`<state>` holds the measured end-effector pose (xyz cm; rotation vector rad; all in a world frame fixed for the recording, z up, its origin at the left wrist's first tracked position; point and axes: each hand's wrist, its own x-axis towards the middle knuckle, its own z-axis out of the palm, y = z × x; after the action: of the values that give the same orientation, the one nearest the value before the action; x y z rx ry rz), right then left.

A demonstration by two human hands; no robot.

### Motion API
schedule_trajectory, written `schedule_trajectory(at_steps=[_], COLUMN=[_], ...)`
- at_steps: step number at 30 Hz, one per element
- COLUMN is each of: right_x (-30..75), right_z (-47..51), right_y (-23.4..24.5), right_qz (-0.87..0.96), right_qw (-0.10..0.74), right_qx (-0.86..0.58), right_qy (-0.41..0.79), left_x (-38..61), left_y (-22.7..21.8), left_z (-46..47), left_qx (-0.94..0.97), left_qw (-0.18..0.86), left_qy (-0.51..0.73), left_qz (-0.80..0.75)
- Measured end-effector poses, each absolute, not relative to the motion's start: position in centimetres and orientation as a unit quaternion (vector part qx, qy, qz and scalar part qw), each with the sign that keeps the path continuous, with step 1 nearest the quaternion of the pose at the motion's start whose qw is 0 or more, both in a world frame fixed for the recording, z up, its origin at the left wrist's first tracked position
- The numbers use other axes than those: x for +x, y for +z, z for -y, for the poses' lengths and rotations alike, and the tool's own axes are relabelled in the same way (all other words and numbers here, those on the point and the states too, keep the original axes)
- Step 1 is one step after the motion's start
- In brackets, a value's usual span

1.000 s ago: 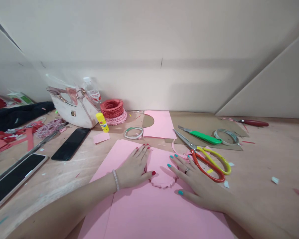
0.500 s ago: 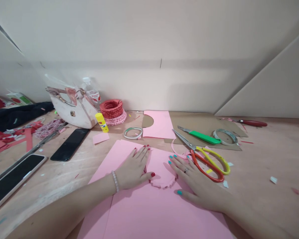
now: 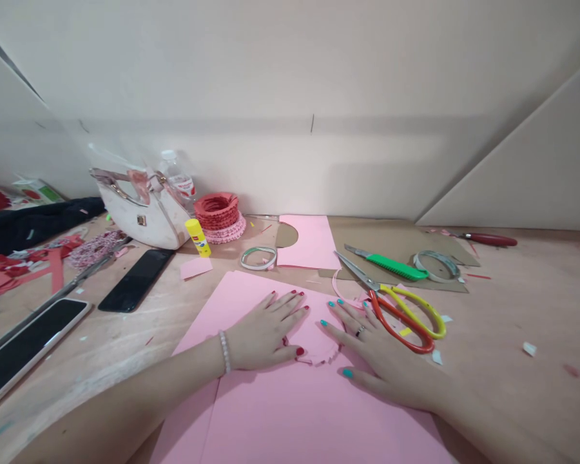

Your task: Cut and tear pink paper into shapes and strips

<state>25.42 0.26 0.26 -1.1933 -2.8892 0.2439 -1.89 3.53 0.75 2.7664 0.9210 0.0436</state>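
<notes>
My left hand [image 3: 263,334] and right hand [image 3: 379,357] lie flat and open, clamped on nothing, either side of a pink scallop-edged paper cutout [image 3: 314,338] on a large pink paper sheet [image 3: 290,419].

- The left hand [image 3: 263,334] is wearing a bracelet [image 3: 224,352] of small, pale, round beads at the wrist.
- Its fingernails [image 3: 299,352] are showing glossy red polish.
- The right hand [image 3: 381,361] is wearing a ring [image 3: 360,331], probably silver, though it looks too small to tell.
- Its nails [image 3: 347,372] are showing turquoise polish.
</notes>
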Motion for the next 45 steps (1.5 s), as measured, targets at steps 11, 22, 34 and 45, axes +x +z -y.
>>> schedule_trajectory(at_steps=[11, 22, 34, 45], right_x=[25.4, 25.0, 25.2, 24.5], right_z=[-0.1, 0.0, -0.6, -0.7], right_y=[0.2, -0.1, -0.3, 0.8], right_qz=[0.926, 0.924, 0.908, 0.909], right_qw=[0.022, 0.037, 0.121, 0.127], right_qx=[-0.375, -0.381, -0.389, -0.366], right_qy=[0.04, -0.006, -0.101, -0.151], left_x=[-1.8, -1.8, -1.9, -1.8], left_y=[0.7, 0.7, 0.6, 0.5], left_z=[-3.3, -3.3, -3.3, -3.3], left_qx=[0.94, 0.939, 0.939, 0.94], left_qw=[0.102, 0.104, 0.1, 0.099], left_qy=[0.023, 0.024, 0.027, 0.034], left_qz=[-0.325, -0.327, -0.327, -0.325])
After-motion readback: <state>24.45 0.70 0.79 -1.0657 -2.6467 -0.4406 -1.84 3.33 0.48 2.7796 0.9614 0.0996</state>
